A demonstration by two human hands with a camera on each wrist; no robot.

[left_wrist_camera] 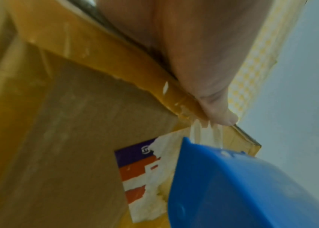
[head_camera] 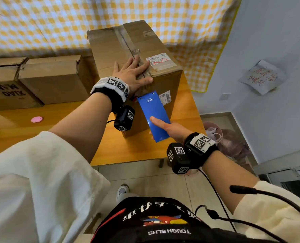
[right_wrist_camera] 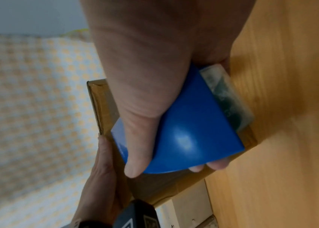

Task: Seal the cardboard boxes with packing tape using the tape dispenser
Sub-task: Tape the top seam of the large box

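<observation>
A tall cardboard box [head_camera: 110, 50] stands on the wooden table [head_camera: 131, 151]. Old tape runs along its top seam. My left hand [head_camera: 133, 72] lies flat on the box top near the front edge, fingers spread; the thumb [left_wrist_camera: 213, 104] rests along the edge. My right hand [head_camera: 168, 128] grips the blue tape dispenser [head_camera: 153, 116] against the box's front face, thumb [right_wrist_camera: 139, 154] on its blue shell [right_wrist_camera: 189, 131] and fingers curled under it. A clear tape roll [right_wrist_camera: 226, 98] shows inside. A strip of tape [left_wrist_camera: 205, 132] runs from the dispenser [left_wrist_camera: 242, 192] up to the box edge.
Two lower cardboard boxes [head_camera: 52, 79] sit at the left of the table. A small pink object [head_camera: 37, 119] lies on the table at left. A yellow checked cloth [head_camera: 58, 21] hangs behind. The table's near edge and tiled floor [head_camera: 154, 181] are below my hands.
</observation>
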